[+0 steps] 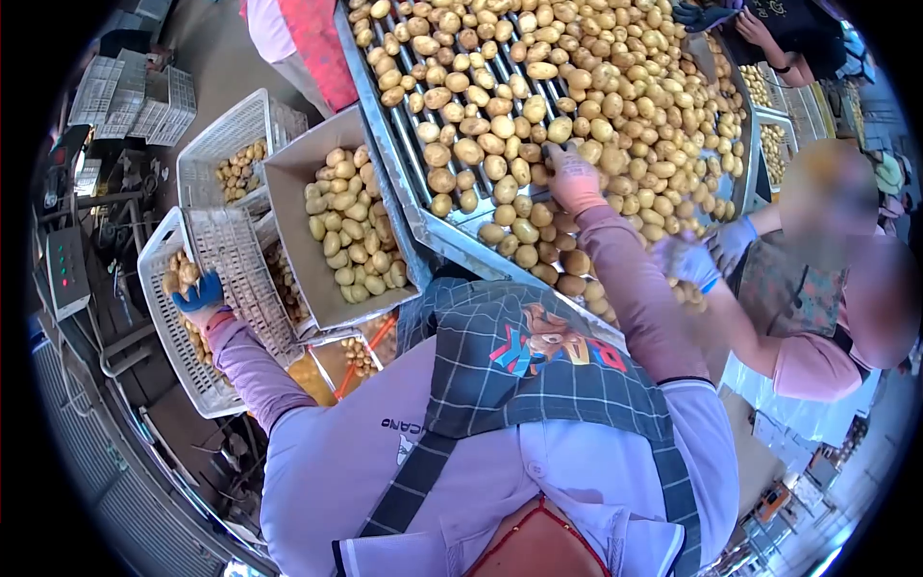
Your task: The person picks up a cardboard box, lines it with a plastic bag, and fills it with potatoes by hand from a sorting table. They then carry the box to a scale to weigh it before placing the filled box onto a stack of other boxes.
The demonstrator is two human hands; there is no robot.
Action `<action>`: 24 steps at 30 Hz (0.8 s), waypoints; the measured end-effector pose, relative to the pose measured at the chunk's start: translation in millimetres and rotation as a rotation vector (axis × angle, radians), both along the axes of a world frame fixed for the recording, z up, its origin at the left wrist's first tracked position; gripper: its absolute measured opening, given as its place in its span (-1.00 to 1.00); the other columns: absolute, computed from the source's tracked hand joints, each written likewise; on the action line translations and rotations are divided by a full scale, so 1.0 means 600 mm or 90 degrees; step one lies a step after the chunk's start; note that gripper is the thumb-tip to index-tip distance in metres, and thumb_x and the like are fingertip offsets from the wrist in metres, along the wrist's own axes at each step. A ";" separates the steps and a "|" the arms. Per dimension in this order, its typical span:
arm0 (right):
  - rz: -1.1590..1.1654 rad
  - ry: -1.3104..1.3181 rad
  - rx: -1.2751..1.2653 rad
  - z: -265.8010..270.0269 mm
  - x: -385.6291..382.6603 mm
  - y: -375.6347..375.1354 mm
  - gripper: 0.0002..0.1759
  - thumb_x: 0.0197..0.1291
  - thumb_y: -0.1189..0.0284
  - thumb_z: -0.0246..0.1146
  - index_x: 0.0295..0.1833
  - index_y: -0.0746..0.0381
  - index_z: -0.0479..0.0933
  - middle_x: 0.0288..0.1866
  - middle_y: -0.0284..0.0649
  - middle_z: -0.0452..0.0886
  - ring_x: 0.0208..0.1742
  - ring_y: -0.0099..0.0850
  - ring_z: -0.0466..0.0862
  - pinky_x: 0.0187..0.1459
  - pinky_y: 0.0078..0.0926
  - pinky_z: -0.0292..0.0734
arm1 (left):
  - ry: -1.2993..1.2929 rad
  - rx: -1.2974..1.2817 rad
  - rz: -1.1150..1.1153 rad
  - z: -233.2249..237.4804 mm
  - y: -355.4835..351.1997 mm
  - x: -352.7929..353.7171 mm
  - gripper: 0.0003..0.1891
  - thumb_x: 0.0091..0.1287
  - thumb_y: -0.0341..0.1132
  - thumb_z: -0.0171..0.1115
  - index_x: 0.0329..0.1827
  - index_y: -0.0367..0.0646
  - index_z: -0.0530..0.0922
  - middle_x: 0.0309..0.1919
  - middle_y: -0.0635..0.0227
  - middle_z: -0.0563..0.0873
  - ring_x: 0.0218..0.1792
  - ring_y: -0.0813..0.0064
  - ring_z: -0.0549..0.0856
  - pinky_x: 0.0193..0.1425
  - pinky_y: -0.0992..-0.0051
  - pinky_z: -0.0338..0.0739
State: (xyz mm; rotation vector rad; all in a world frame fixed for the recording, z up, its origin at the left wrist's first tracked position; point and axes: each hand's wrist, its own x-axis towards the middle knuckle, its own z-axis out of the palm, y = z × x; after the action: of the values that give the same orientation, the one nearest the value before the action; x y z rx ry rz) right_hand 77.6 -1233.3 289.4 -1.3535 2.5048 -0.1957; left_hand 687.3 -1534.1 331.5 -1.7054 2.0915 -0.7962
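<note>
My left hand (199, 293), in a blue glove, is over the white crate (173, 332) at the left, its fingers bent against potatoes (180, 273) near the crate's upper end. My right hand (574, 178), in a pale pink glove with dark fingertips, reaches onto the metal sorting table (452, 236). Its fingertips touch the heaped potatoes (615, 106) beside the rollers; whether it grips one is hidden. The cardboard-lined box (288, 207) between my hands holds many potatoes.
Another white crate (207, 154) with potatoes stands behind the box. A co-worker's gloved hands (707, 252) are close to my right forearm at the table's right edge. Other people stand at the far side and upper right. Stacked crates (130, 96) and a control box (66, 272) are at left.
</note>
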 end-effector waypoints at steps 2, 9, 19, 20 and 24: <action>-0.085 -0.073 -0.102 -0.016 -0.004 0.028 -0.58 0.05 0.37 0.32 0.09 0.12 0.54 0.03 -0.05 0.61 -0.01 -0.03 0.65 0.03 -0.16 0.55 | 0.582 0.070 0.012 -0.024 0.025 -0.023 -0.72 0.41 -0.09 0.10 -0.02 -0.03 0.60 -0.10 0.29 0.69 -0.01 0.38 0.66 0.17 0.25 0.49; -0.283 -0.463 -0.494 -0.012 0.104 0.068 -0.52 0.07 0.39 0.49 0.11 0.26 0.57 -0.13 -0.25 0.68 -0.19 -0.56 0.61 -0.14 -0.57 0.56 | 0.884 0.459 -0.175 -0.083 0.261 -0.507 -0.52 0.24 -0.33 0.27 0.27 -0.07 0.56 0.15 0.15 0.66 0.14 0.33 0.65 0.29 0.40 0.45; -0.273 -0.335 -0.515 0.015 0.146 0.143 -0.47 0.12 0.38 0.42 0.20 0.32 0.50 0.04 -0.09 0.65 -0.01 -0.26 0.66 0.06 -0.37 0.55 | 1.131 1.122 0.043 -0.082 0.281 -0.675 -0.54 0.25 -0.31 0.28 0.24 -0.16 0.53 0.07 0.25 0.65 -0.02 0.31 0.68 0.12 0.35 0.58; -0.209 -0.264 -0.477 0.045 0.157 0.139 -0.48 0.16 0.37 0.39 0.22 0.31 0.50 0.06 -0.05 0.64 0.02 -0.16 0.66 0.08 -0.31 0.54 | 1.187 1.293 0.253 -0.030 0.317 -0.667 -0.49 0.26 -0.31 0.32 0.28 -0.21 0.49 0.11 0.26 0.63 0.02 0.38 0.66 0.16 0.40 0.56; 0.208 -0.172 -0.364 0.066 0.177 0.081 -0.39 0.29 0.27 0.22 0.39 0.28 0.32 0.23 0.09 0.52 0.24 0.03 0.52 0.30 -0.10 0.38 | 1.068 1.070 -0.292 -0.051 0.392 -0.595 -0.55 0.41 -0.40 0.16 0.37 -0.11 0.41 0.17 0.27 0.59 0.08 0.34 0.64 0.23 0.41 0.53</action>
State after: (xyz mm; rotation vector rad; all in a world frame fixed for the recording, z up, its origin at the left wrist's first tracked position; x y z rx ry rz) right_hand 183.6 -1185.0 329.2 -1.7742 2.0383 -1.0050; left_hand 330.4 -1298.8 301.1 -0.5169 2.1614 2.4384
